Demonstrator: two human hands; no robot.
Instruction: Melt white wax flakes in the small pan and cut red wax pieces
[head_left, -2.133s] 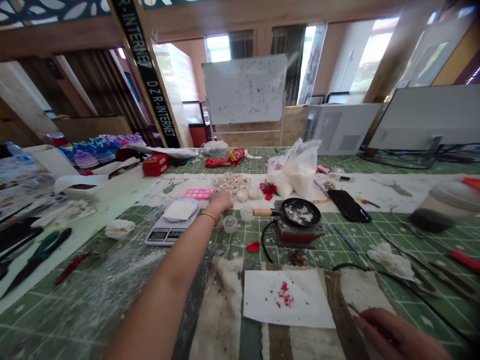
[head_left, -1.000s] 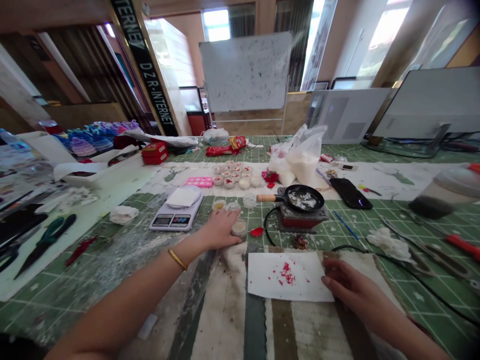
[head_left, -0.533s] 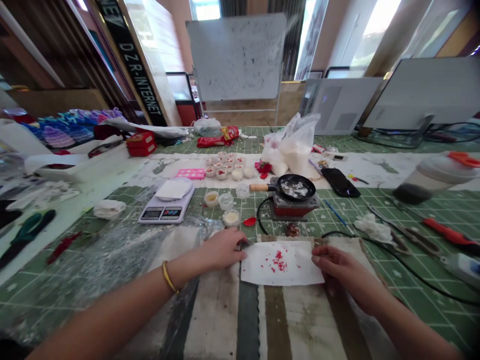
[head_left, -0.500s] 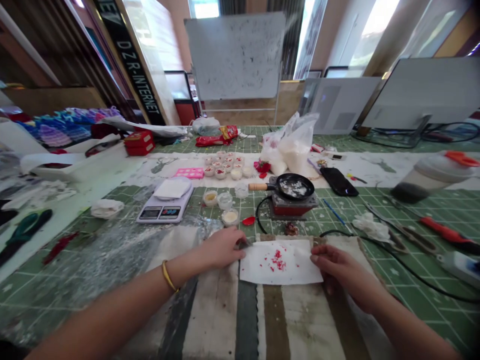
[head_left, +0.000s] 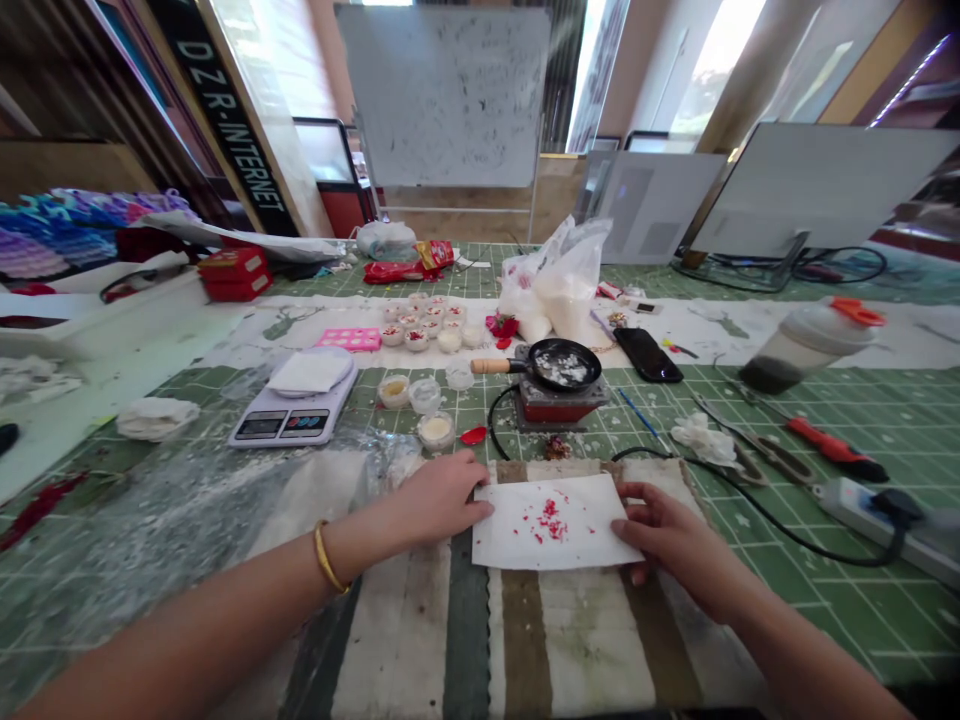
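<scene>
Striped cloth [head_left: 401, 620] ran nearest, under and this side of the white paper [head_left: 499, 535]. Paper was over the cloth, between the two hands, with loose red bits [head_left: 551, 520] heaped mid-sheet; couldn't tell if it was lifted. Main risk, my read: uneven hand heights or a sharp bend would tilt the sheet and slide the bits off; stiff paper could also spring and flick them. Left hand [head_left: 444, 497] was closed in a pinch on the paper's left edge, forearm slanting in from near left, palm down. Right hand [head_left: 667, 535] pinched the right edge, thumb on top, fingers behind and partly hidden, forearm in from near right. Just beyond the paper's far left corner: tub of pale stuff [head_left: 436, 432]. Straight beyond the paper: frying pan [head_left: 585, 352] on a small heater [head_left: 555, 412]. Farther beyond, to its left: cups topped with red [head_left: 416, 340], well apart from the paper.
</scene>
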